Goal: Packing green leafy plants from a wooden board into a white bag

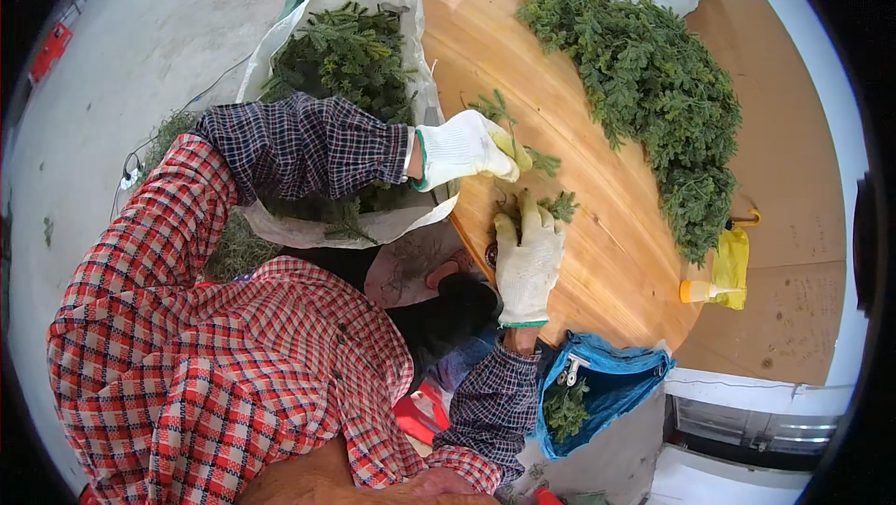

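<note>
Both my hands wear white knitted gloves with green cuffs, over the wooden tabletop (597, 253). My left hand (471, 148) is closed, its yellowish fingertips bent around a green conifer sprig (543, 161) that sticks out beyond them. Another small sprig tip (493, 106) shows just above that hand. Just below, my right hand (530, 258) has its fingers curled down around a short sprig (562, 206), with its thumb beside brown stems. The gloves hide most of the stems. A large heap of green sprigs (653, 85) lies along the table's far right side.
A white sack (271, 85) full of darker fir branches (350, 48) stands left of the table. From the near edge hangs a blue bag (607, 384) with sprigs inside. A yellow-capped bottle (695, 291) and yellow pouch (731, 267) lie at right, beside brown cardboard (784, 178).
</note>
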Action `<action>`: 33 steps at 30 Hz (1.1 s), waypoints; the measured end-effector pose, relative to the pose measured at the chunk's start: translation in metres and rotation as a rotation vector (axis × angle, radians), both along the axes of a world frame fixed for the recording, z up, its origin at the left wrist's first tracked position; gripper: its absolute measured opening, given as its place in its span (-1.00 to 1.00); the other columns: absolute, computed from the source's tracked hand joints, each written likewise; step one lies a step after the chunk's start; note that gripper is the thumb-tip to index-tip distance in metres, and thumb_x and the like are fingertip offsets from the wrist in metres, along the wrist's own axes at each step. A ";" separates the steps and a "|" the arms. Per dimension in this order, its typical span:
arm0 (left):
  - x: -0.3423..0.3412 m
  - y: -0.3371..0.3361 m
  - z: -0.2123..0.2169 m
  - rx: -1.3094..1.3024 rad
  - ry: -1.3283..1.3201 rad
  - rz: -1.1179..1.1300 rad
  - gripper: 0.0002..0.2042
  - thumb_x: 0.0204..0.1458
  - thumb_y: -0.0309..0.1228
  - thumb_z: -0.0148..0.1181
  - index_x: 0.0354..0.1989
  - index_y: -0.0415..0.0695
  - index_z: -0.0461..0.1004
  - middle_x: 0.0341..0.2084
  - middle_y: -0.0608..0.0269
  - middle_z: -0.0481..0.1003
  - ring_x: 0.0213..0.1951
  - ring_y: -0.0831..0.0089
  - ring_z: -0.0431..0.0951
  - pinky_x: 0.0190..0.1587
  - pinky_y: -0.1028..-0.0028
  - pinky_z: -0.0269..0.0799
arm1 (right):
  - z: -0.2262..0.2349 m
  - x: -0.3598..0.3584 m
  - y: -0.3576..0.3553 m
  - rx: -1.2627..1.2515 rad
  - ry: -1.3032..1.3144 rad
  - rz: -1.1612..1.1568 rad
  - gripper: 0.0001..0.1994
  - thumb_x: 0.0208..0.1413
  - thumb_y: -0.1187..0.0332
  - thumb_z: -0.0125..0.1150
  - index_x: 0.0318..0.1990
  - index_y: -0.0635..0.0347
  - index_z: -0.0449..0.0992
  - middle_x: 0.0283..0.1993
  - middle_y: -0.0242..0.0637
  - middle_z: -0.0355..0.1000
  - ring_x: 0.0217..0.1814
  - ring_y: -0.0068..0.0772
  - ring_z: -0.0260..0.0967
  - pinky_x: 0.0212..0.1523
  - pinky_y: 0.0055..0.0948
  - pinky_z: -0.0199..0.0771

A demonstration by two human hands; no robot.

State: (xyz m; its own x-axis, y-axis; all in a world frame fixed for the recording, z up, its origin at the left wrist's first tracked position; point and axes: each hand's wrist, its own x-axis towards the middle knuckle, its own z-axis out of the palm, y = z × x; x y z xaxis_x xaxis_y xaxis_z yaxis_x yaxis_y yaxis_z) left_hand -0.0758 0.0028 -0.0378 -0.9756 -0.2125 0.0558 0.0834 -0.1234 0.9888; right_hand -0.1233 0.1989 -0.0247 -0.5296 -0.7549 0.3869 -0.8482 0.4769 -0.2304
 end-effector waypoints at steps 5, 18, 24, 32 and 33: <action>0.007 0.004 0.004 -0.139 0.043 -0.019 -0.81 -0.11 -0.55 0.25 -0.27 -0.29 0.57 -0.34 0.19 0.58 -0.30 0.50 0.54 -0.17 0.56 0.44 | -0.007 -0.003 0.001 -0.083 -0.089 -0.010 -0.66 0.01 0.33 0.16 -0.06 0.27 0.45 -0.10 0.03 0.42 -0.08 0.11 0.30 -0.08 -0.08 0.30; -0.001 0.011 0.002 -0.307 0.142 -0.437 -0.81 -0.15 -0.36 0.20 -0.48 -0.27 0.52 -0.60 0.24 0.47 -0.51 0.54 0.41 -0.45 0.48 0.28 | 0.037 -0.028 0.006 0.148 0.031 0.071 -0.65 -0.12 0.43 0.17 -0.08 0.13 0.46 -0.14 -0.20 0.44 -0.03 0.00 0.27 0.03 -0.15 0.26; -0.026 -0.007 -0.018 -0.097 0.532 -0.820 -0.82 0.04 -0.38 0.06 -0.48 -0.26 0.41 -0.52 0.19 0.47 -0.40 0.35 0.47 -0.26 0.41 0.36 | 0.030 -0.028 0.001 -0.007 0.141 0.121 -0.50 -0.19 0.51 0.15 0.04 0.06 0.39 -0.27 -0.17 0.41 -0.13 -0.01 0.28 -0.09 -0.11 0.27; -0.015 -0.007 -0.005 -0.590 0.643 -0.604 -0.72 0.12 -0.24 -0.05 -0.53 -0.16 0.38 -0.55 0.23 0.39 -0.43 0.31 0.42 -0.29 0.41 0.33 | 0.042 -0.029 -0.007 0.017 0.111 0.190 -0.35 -0.17 0.50 0.21 0.21 0.01 0.28 -0.26 -0.25 0.38 -0.19 -0.14 0.23 -0.13 -0.23 0.27; -0.013 -0.007 0.000 -0.694 0.555 -0.615 -0.72 0.12 -0.23 -0.06 -0.51 -0.14 0.40 -0.53 0.25 0.41 -0.42 0.31 0.44 -0.30 0.40 0.34 | 0.045 -0.028 -0.008 0.084 0.167 0.195 -0.32 -0.19 0.49 0.20 0.22 -0.02 0.26 -0.24 -0.20 0.37 -0.19 -0.10 0.24 -0.13 -0.19 0.27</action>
